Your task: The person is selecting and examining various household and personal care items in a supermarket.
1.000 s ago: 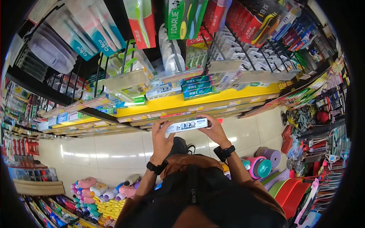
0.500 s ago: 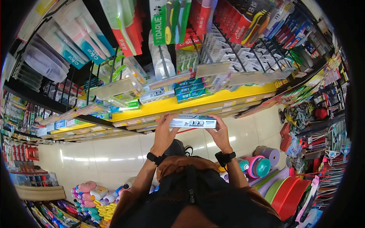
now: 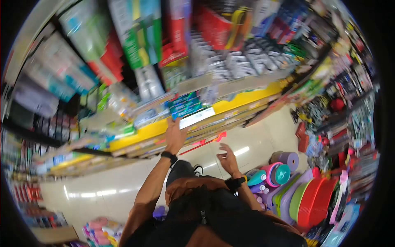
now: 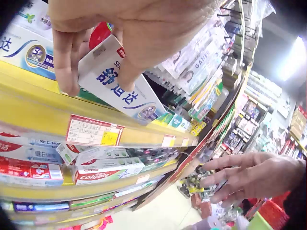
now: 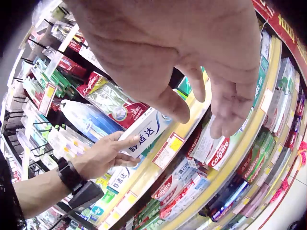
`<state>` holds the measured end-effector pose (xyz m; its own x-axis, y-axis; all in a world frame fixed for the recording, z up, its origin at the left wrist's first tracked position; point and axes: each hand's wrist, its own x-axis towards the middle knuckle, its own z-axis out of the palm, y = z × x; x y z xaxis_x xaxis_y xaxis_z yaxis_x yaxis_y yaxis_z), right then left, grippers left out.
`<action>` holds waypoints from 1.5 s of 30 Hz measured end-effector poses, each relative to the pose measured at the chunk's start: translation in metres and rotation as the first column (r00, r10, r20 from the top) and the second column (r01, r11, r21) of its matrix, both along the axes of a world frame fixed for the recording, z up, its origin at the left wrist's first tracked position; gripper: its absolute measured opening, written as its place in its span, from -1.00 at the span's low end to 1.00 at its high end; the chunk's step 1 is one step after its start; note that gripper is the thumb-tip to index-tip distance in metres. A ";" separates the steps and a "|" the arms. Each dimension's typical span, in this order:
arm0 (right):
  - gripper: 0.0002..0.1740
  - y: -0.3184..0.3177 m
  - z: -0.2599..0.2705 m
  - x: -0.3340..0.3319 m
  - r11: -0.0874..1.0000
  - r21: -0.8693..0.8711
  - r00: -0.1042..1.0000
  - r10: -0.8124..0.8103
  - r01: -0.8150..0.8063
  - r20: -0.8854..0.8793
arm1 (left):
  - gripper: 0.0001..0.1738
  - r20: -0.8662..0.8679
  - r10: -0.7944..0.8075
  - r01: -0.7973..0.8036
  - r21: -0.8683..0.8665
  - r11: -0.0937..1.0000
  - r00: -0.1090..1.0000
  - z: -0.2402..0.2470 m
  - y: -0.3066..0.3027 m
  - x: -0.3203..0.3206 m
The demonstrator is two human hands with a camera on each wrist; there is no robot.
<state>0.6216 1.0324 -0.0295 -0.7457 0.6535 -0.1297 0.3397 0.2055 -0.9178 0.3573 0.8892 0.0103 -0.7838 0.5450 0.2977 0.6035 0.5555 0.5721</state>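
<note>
A white toothpaste box (image 4: 112,84) with blue lettering is pinched between the thumb and fingers of my left hand (image 3: 176,139). In the head view the box (image 3: 198,118) overlaps the yellow shelf edge (image 3: 242,103), just in front of a stack of teal toothpaste boxes (image 3: 183,106). The left wrist view shows it tilted over the shelf. My right hand (image 3: 228,159) is away from the shelf, holding nothing, its fingers loosely bent. A similar white box (image 4: 29,50) lies on the shelf to the left of my left hand.
Toothbrush packs (image 3: 144,37) hang on hooks above the shelf. Lower shelves hold Colgate boxes (image 4: 109,172) and other cartons. Red tubs (image 3: 314,201) and teal and pink basins (image 3: 282,174) stand on the floor at right. Bottles (image 3: 98,230) stand at lower left.
Earlier both hands held the box in front of the body. Now the right hand has let go and drawn back, while the left has carried the box forward to the shelf.
</note>
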 end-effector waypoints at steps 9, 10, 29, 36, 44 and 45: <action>-0.35 -0.010 -0.032 0.015 0.971 0.217 0.995 0.104 -0.103 0.008 | -0.43 -0.098 -0.038 0.023 -0.156 0.987 0.994 0.000 0.006 -0.005; -0.35 -0.009 -0.031 0.014 0.965 0.236 0.994 0.110 -0.112 0.023 | -0.44 -0.092 -0.067 0.054 -0.140 0.989 0.993 -0.005 0.008 -0.005; -0.37 -0.011 -0.036 0.005 0.925 0.195 0.928 0.274 -0.327 0.254 | -0.25 -0.096 0.227 -0.235 -0.086 0.968 0.969 -0.007 -0.109 0.005; -0.39 -0.015 -0.037 -0.010 0.922 0.153 0.907 0.299 -0.354 0.298 | -0.16 -0.070 0.287 -0.294 -0.328 0.898 0.955 -0.057 -0.180 -0.020; -0.40 -0.015 -0.046 -0.008 0.899 0.207 0.911 0.336 -0.386 0.238 | -0.26 -0.095 0.293 -0.307 -0.206 0.929 0.951 -0.071 -0.214 -0.042; -0.40 -0.015 -0.049 -0.005 0.882 0.279 0.920 0.328 -0.380 0.215 | -0.28 -0.107 0.281 -0.297 -0.186 0.937 0.954 -0.078 -0.222 -0.044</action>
<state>0.6164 1.0174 -0.0789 -0.9214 0.3755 -0.0998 0.3247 0.6031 -0.7286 0.3138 0.6673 -0.0677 -0.8952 0.3520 0.2731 0.4377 0.8095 0.3913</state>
